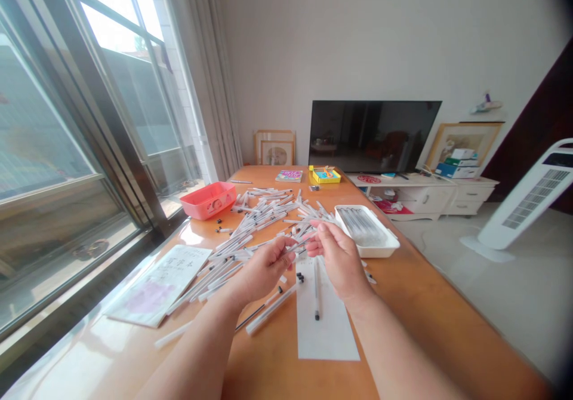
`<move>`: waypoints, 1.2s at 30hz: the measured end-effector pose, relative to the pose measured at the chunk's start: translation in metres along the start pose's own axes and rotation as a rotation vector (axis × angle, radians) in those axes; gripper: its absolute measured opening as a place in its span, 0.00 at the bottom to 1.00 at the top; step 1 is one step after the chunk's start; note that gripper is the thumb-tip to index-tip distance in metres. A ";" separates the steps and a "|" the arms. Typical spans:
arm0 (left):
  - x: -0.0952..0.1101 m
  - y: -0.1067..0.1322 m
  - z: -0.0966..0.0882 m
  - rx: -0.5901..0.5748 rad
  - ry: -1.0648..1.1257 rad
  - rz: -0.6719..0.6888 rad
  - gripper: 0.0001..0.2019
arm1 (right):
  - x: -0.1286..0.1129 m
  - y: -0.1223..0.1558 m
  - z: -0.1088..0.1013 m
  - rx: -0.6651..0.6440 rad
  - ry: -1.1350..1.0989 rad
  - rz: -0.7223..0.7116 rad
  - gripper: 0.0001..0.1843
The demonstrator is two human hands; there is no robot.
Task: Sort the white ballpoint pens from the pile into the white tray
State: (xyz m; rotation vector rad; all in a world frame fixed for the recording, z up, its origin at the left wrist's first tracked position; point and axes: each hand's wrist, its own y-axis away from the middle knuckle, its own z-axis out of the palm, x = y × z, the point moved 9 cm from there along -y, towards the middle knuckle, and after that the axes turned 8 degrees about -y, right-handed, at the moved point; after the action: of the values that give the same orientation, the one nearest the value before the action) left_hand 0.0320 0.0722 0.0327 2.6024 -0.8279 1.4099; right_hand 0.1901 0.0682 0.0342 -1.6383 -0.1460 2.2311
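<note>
A black-tipped pen (317, 292) is lying on the paper sheet (329, 340). Above the sheet's far end, the left hand (268, 265) is pinching a slim pen (301, 243); whether the half-curled right hand (338, 254) is gripping it too, I can't tell. Loose pen barrels (250, 227) are crowding the sheet's left; beyond it, a white tray (379, 251) is sitting right, a red basket (193, 209) left.

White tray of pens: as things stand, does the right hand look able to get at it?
Probably yes: the white tray sits just beside the right hand, open-topped, with nothing evident between them. The hand seems busy at a slim pen piece, though, so it may need freeing first.
</note>
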 end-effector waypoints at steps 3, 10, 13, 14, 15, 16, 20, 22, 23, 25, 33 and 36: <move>0.002 0.000 0.000 0.004 0.066 -0.009 0.12 | 0.004 0.003 0.008 -0.086 0.206 -0.021 0.23; 0.000 0.000 0.000 -0.002 0.156 -0.040 0.14 | 0.002 0.012 0.033 -0.334 0.568 -0.193 0.22; -0.005 0.000 -0.003 0.019 0.155 -0.070 0.14 | 0.004 0.008 0.026 -0.289 0.569 -0.177 0.22; -0.007 0.000 -0.005 0.028 0.152 -0.073 0.13 | 0.004 0.006 0.022 -0.260 0.572 -0.172 0.21; -0.009 0.000 -0.006 0.039 0.148 -0.074 0.13 | 0.004 0.004 0.017 -0.230 0.589 -0.167 0.19; -0.011 -0.001 -0.008 0.050 0.145 -0.075 0.13 | 0.005 0.001 0.012 -0.206 0.619 -0.158 0.16; -0.023 -0.002 -0.015 0.099 0.150 -0.095 0.14 | 0.015 -0.003 0.004 -0.234 0.810 -0.086 0.10; -0.026 -0.002 -0.018 0.124 0.160 -0.104 0.14 | 0.021 0.000 0.007 -0.307 0.914 -0.058 0.09; -0.027 -0.002 -0.019 0.132 0.163 -0.106 0.14 | 0.024 0.001 0.010 -0.338 0.972 -0.048 0.08; -0.028 -0.002 -0.021 0.149 0.166 -0.107 0.14 | 0.029 0.005 0.014 -0.374 1.103 -0.024 0.07; -0.027 -0.002 -0.026 0.174 0.146 -0.113 0.14 | 0.048 0.012 0.026 -0.385 1.481 0.060 0.11; -0.029 -0.001 -0.026 0.176 0.142 -0.110 0.14 | 0.055 0.013 0.026 -0.391 1.505 0.087 0.10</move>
State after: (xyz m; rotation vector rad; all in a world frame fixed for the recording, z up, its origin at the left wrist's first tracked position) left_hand 0.0003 0.0935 0.0255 2.5859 -0.5578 1.6814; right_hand 0.1487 0.0788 -0.0108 -3.0316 -0.0887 0.5145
